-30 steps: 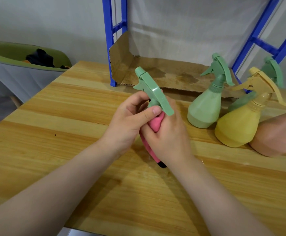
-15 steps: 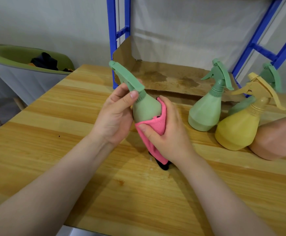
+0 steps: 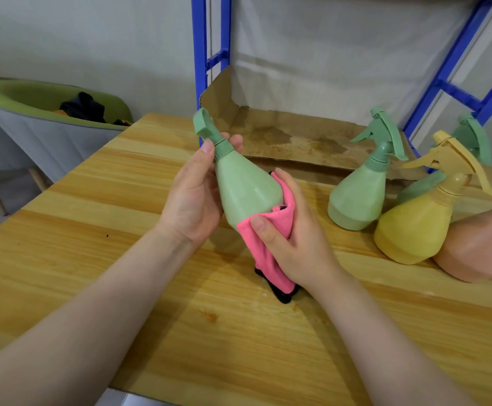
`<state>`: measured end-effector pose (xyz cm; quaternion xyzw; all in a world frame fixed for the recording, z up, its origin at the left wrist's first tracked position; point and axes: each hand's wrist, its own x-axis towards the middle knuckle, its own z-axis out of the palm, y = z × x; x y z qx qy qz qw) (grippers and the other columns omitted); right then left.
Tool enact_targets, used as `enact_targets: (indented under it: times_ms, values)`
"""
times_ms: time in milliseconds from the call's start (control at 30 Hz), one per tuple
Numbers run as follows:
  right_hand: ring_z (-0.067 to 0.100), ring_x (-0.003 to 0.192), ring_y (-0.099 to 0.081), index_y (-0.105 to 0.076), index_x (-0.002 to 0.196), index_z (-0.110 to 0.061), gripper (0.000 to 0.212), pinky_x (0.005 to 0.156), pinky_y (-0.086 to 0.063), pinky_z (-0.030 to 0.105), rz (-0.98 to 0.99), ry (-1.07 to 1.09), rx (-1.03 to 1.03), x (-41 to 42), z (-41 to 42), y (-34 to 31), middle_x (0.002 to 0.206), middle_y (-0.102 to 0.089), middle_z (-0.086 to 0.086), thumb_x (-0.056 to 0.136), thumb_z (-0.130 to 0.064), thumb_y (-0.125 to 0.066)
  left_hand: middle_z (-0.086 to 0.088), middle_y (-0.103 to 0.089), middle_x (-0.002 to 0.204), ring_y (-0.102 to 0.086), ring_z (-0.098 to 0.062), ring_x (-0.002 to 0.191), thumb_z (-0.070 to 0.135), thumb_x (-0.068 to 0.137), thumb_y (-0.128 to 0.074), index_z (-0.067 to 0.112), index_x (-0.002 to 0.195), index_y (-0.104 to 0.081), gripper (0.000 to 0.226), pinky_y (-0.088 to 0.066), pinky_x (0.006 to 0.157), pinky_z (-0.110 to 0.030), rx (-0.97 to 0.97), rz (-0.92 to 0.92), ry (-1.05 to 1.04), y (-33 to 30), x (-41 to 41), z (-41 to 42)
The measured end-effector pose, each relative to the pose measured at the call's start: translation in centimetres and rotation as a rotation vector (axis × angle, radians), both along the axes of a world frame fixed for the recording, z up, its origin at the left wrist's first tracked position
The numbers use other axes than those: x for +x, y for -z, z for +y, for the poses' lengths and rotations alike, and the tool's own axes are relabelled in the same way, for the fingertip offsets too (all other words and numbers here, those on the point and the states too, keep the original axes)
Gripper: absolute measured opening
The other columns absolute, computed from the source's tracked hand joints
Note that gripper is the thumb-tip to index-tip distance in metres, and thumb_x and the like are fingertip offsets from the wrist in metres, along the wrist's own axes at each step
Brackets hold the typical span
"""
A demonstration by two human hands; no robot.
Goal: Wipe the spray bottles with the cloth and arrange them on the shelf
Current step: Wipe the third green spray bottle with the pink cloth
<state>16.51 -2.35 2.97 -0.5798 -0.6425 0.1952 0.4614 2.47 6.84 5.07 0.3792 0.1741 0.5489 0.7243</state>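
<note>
**Five spray bottles on hand, one under the cloth**

Item 1: green spray bottle [image 3: 247, 186], held above the bench [image 3: 122, 200] near its middle, tilted w/ nozzle toward the far left. Left hand [image 3: 192, 200] has its grip curled round the neck & upper body, thumb at the collar. Right hand [image 3: 291, 238] presses a pink cloth [image 3: 268, 238] against the bottle's lower body & base, fingers & thumb wrapped round cloth; the cloth's black-edged tail hangs down to the bench top.

Items 2–5, standing near the bench's far right edge: light green bottle [image 3: 359, 194]; yellow bottle [image 3: 420, 224] just beside it; a darker green bottle [image 3: 470, 136] behind the yellow, mostly hidden; peach bottle [image 3: 485, 244] at the right edge, top cut off.

Also: blue shelf frame [image 3: 199, 54] at the far edge, stained cardboard [image 3: 297, 136] lining its bottom level. Green-grey chair [image 3: 34, 124] off the left edge.
</note>
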Motion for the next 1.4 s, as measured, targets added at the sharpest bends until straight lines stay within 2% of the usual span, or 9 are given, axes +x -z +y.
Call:
enact_targets:
  times_ms: [267,567,667,800,967,1067,1167,1300,1400]
  values:
    - [0.001,0.126,-0.049,-0.038,0.147,-0.026,0.074,0.103,-0.042,0.023,-0.016,-0.025,0.005,0.1,0.1,-0.7,0.139,-0.051,-0.013,0.085,-0.066,-0.047,-0.001,-0.07,0.109,-0.064,-0.012,0.101,0.026,0.081,-0.075,0.012,0.109,-0.067,0.032,-0.053,0.086,-0.027,0.234,0.135,0.096,0.3,0.3,-1.2]
    - [-0.002,0.114,-0.056,-0.048,0.137,-0.026,0.053,0.096,-0.047,0.021,-0.07,0.025,0.085,-0.1,0.0,-1.0,0.126,-0.06,-0.015,0.094,-0.058,-0.045,0.004,-0.074,0.102,-0.066,-0.011,0.098,0.015,0.081,-0.068,0.025,0.1,-0.076,0.023,-0.051,0.087,-0.023,0.383,0.225,0.164,0.3,0.7,-2.1]
    - [-0.002,0.111,-0.06,-0.052,0.128,-0.03,0.041,0.093,-0.049,0.021,0.06,0.01,0.149,0.4,0.1,-1.2,0.117,-0.062,-0.021,0.094,-0.053,-0.046,0.001,-0.073,0.103,-0.065,-0.016,0.101,0.01,0.085,-0.065,0.021,0.1,-0.076,0.022,-0.051,0.09,-0.027,0.367,0.194,0.106,0.3,0.8,-2.2]
    - [-0.005,0.112,-0.058,-0.062,0.12,-0.009,0.047,0.094,-0.042,0.012,0.217,0.083,0.303,1.2,0.1,-1.8,0.117,-0.059,-0.02,0.096,-0.044,-0.042,0.002,-0.072,0.102,-0.065,-0.013,0.099,0.014,0.084,-0.071,0.018,0.104,-0.072,0.021,-0.051,0.087,-0.026,0.429,0.264,0.009,0.3,0.7,-2.0]
    - [-0.005,0.066,-0.055,-0.061,0.1,-0.018,0.043,0.062,-0.041,0.009,0.403,0.213,0.361,1.7,-0.3,-2.8,0.07,-0.057,-0.025,0.092,-0.052,-0.038,-0.001,-0.065,0.107,-0.062,-0.017,0.105,0.024,0.083,-0.069,0.022,0.107,-0.064,0.025,-0.049,0.093,-0.032,0.763,0.562,-0.258,1.2,1.1,-2.3]
    - [-0.005,0.058,-0.049,-0.058,0.081,-0.023,0.036,0.056,-0.04,0.01,0.426,0.2,0.434,1.1,-0.9,-3.3,0.064,-0.052,-0.02,0.097,-0.048,-0.038,-0.001,-0.063,0.104,-0.059,-0.01,0.104,0.024,0.083,-0.071,0.009,0.107,-0.065,0.028,-0.047,0.092,-0.023,0.9,0.684,-0.421,1.3,1.2,-2.5]
    - [-0.004,0.058,-0.048,-0.057,0.083,-0.019,0.048,0.055,-0.039,0.013,0.427,0.121,0.463,0.6,-1.1,-3.5,0.064,-0.049,-0.016,0.094,-0.061,-0.039,0.006,-0.059,0.104,-0.055,0.001,0.101,0.022,0.083,-0.071,0.005,0.105,-0.066,0.028,-0.044,0.091,-0.015,0.986,0.768,-0.513,1.1,1.2,-2.7]
    - [-0.003,0.092,-0.059,-0.057,0.114,-0.016,0.046,0.082,-0.044,0.014,0.245,0.136,0.46,0.0,-0.9,-3.1,0.099,-0.059,-0.017,0.097,-0.057,-0.044,-0.003,-0.062,0.101,-0.06,-0.015,0.095,0.02,0.085,-0.066,0.001,0.103,-0.067,0.026,-0.052,0.083,-0.033,1.093,0.853,-0.5,1.4,1.2,-3.0]
    - [0.001,0.08,-0.06,-0.049,0.094,-0.038,0.01,0.071,-0.043,0.014,0.038,0.218,0.379,-0.3,-0.9,-3.0,0.085,-0.058,-0.018,0.093,-0.047,-0.053,-0.008,-0.063,0.097,-0.062,-0.027,0.085,0.008,0.082,-0.065,-0.001,0.1,-0.069,0.021,-0.052,0.07,-0.046,1.161,0.878,-0.5,1.8,1.6,-3.3]
